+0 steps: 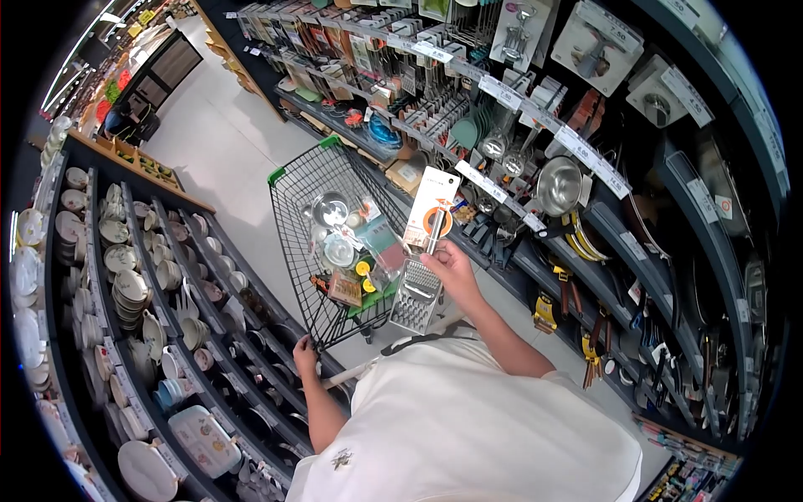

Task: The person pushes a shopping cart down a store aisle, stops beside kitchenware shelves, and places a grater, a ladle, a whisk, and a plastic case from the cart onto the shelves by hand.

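Grater (413, 313) of perforated metal hangs pinched in right hand (454, 269); left hand's grip (306, 358) unclear.

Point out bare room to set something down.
The aisle floor is bare beyond the cart, between the left shelves and right shelves. Inside the cart, the far end shows bare mesh; the middle is crowded with goods. Dishes crowd the left shelves; kitchenware crowds the right.

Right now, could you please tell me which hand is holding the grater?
The right hand: it holds the grater with its printed card; the left hand is at the cart.
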Available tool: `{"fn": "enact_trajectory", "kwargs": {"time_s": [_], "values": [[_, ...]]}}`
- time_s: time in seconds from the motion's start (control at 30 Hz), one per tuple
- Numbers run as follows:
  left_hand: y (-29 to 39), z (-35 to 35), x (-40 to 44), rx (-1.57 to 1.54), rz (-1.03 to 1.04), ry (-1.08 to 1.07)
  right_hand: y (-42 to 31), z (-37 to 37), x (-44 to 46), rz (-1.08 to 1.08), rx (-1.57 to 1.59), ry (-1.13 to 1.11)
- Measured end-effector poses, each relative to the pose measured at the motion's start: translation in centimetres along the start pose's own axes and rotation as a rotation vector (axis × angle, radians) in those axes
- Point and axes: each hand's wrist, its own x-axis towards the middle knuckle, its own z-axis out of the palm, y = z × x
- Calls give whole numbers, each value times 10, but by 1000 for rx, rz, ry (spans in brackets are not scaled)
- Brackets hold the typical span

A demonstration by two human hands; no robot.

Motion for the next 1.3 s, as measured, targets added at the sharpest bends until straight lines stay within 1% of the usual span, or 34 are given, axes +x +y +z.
{"fn": "enact_trajectory", "kwargs": {"time_s": [0.07, 0.17, 0.2, 0.27, 0.37, 0.4, 0.57, 0.67, 0.7, 0.77, 0.87, 0.93, 1.0, 1.03, 1.1, 1.17, 1.3], "values": [[-2, 8, 12, -83, 95, 40, -4, -2, 11, -5, -4, -3], [6, 14, 25, -96, 99, 55, -11, -7, 23, -26, 6, 18], [6, 16, 31, -172, 63, 24, -14, -8, 27, -38, 12, 27], [5, 18, 46, -227, -1, -41, -20, -12, 36, -42, 14, 49], [9, 24, 61, -208, 36, -21, -18, -17, 46, -40, 7, 99], [21, 24, 58, -154, 21, -1, -16, -17, 49, -40, 20, 118], [53, 19, 67, -143, -30, 1, -6, -18, 70, -34, 31, 196], [69, 13, 82, -171, -50, -44, -1, -17, 87, -14, 24, 218], [65, 13, 96, -195, -18, -53, 1, -15, 94, -15, 30, 228], [48, 12, 130, -238, 48, -76, 4, -7, 108, -32, 38, 259], [102, 5, 130, -245, -36, -93, 8, 5, 135, -59, 74, 273], [106, 1, 157, -196, -9, -83, 8, 20, 151, -61, 81, 300], [116, 0, 179, -248, 27, -99, 9, 30, 171, -60, 79, 302], [123, -2, 186, -278, -16, -100, 10, 35, 180, -40, 95, 284], [134, -4, 203, -244, -7, -92, 9, 46, 199, -49, 82, 277], [131, -6, 228, -216, 24, -106, 6, 56, 216, -59, 71, 269], [146, -13, 250, -245, -9, -108, 1, 76, 247, -48, 64, 299]]}}
